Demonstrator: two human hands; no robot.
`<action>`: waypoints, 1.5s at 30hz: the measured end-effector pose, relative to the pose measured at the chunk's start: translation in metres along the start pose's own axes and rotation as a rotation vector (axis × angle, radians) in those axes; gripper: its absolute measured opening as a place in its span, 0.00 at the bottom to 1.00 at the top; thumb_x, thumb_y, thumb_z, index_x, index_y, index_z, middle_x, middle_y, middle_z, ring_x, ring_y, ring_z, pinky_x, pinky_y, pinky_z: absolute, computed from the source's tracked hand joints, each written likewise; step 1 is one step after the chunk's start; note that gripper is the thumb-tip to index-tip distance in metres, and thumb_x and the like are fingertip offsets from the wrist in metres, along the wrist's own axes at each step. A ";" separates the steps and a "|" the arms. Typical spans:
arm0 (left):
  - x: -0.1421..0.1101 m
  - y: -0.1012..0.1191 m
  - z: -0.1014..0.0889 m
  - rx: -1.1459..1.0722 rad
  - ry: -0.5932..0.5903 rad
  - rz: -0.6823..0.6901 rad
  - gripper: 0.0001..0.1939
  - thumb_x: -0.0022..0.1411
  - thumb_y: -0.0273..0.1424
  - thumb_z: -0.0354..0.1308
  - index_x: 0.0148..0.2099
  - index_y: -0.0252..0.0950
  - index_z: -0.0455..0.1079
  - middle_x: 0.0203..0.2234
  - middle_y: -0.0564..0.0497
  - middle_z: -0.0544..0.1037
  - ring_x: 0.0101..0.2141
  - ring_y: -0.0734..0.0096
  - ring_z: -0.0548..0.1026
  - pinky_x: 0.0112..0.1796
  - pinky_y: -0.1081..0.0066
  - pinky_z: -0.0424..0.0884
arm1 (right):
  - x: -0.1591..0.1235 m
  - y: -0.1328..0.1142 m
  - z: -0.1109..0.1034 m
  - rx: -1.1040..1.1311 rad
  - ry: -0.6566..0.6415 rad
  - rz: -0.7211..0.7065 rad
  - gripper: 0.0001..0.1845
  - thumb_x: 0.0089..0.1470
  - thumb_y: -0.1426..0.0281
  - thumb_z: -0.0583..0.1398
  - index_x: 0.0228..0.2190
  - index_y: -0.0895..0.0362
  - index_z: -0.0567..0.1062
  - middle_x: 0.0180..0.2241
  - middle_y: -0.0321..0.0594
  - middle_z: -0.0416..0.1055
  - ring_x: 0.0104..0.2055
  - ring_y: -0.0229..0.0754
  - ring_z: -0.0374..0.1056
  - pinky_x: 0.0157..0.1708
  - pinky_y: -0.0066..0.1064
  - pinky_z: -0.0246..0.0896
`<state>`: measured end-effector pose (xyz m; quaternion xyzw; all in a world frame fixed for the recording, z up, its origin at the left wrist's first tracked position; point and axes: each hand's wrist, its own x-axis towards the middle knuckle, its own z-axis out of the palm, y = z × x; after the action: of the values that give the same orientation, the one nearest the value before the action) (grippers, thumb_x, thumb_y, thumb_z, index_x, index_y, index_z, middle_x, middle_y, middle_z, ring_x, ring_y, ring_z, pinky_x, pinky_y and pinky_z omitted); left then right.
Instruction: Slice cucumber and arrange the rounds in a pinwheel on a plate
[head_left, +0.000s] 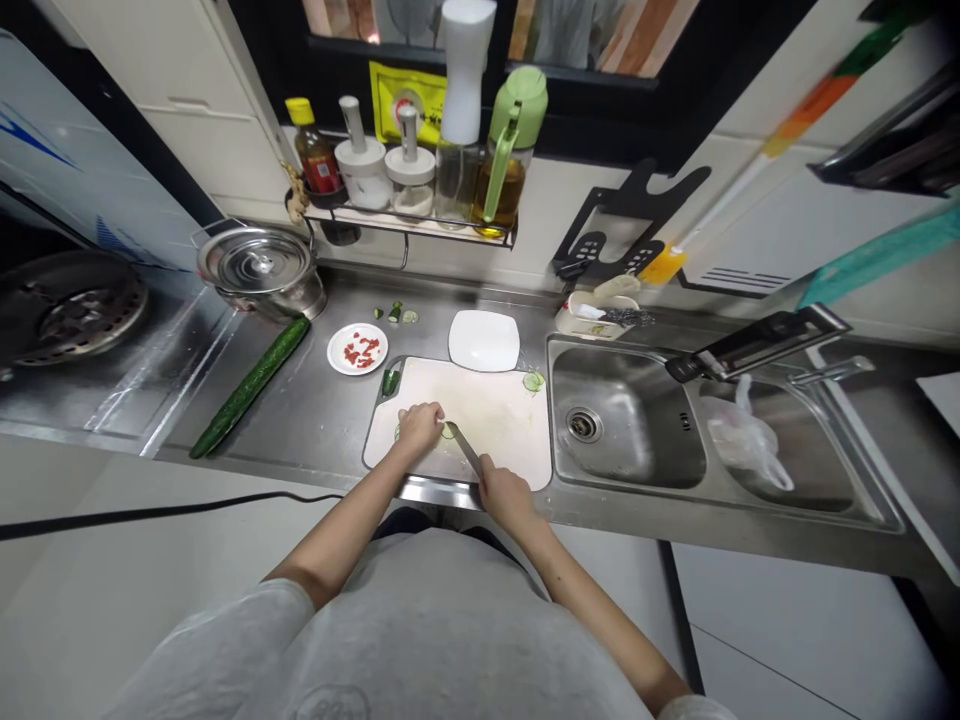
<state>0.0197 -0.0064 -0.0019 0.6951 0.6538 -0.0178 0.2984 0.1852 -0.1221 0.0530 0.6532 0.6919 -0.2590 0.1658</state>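
My right hand [510, 492] grips a knife [468, 452] by its handle, with the blade slanting up and left over the white cutting board [495, 410]. Close to the blade's tip lies a pale green cucumber slice [448, 430]. My left hand [420, 430] is closed over a cucumber piece on the board; mostly it is hidden, with a little green showing at the hand's left edge. A few thin cucumber slices [533, 382] rest at the board's upper right corner. A short dark green cucumber piece [390, 381] sits by the upper left corner.
Behind the board are a white square plate [484, 341] and a round plate [358, 349] with chopped red bits. A whole cucumber [251, 388] lies left, near a lidded steel pot [262, 270]. The sink [630, 420] is right. Bottles stand on a wall rack [420, 225].
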 end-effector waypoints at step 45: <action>0.001 -0.002 -0.003 -0.028 -0.011 0.007 0.08 0.55 0.30 0.55 0.39 0.42 0.70 0.39 0.51 0.78 0.44 0.60 0.70 0.47 0.59 0.55 | 0.004 -0.007 0.004 -0.022 -0.063 0.011 0.19 0.58 0.78 0.48 0.51 0.58 0.60 0.38 0.51 0.75 0.42 0.49 0.72 0.35 0.33 0.58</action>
<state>0.0172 -0.0046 -0.0006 0.6932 0.6497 -0.0116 0.3118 0.1772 -0.1215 0.0482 0.6468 0.6855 -0.2708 0.1961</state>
